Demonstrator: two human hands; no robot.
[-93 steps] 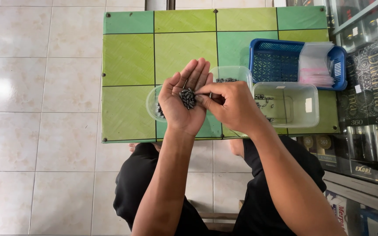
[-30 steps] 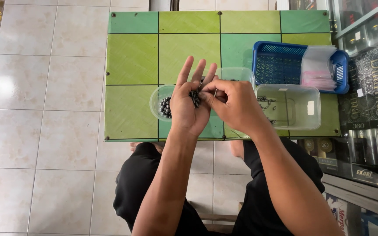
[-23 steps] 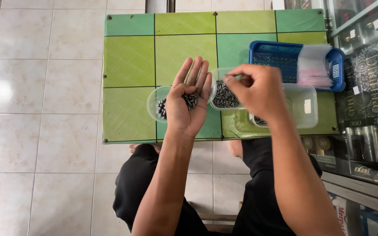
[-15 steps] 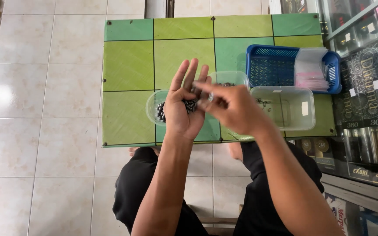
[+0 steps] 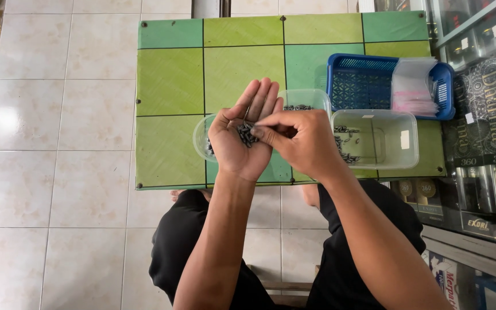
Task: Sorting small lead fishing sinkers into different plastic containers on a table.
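Your left hand (image 5: 241, 140) covers most of the round tub (image 5: 202, 138); dark bits (image 5: 245, 133) at palm's 12 o'clock too small to identify

On the worktop (image 5: 170, 86), a round tub (image 5: 202, 138) lies under the left hand (image 5: 242, 135), which cups small screws (image 5: 246, 134). At three o'clock sits a rectangular tub (image 5: 377, 138); a basket (image 5: 363, 86) lies at one o'clock, bags (image 5: 413, 86) inside.

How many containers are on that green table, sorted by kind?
Clear plastic tubs: 3, namely a round clear plastic tub under the left hand, a clear plastic tub behind the right hand, and a rectangular clear plastic tub.
Blue plastic mesh basket: 1.
Total: 4.
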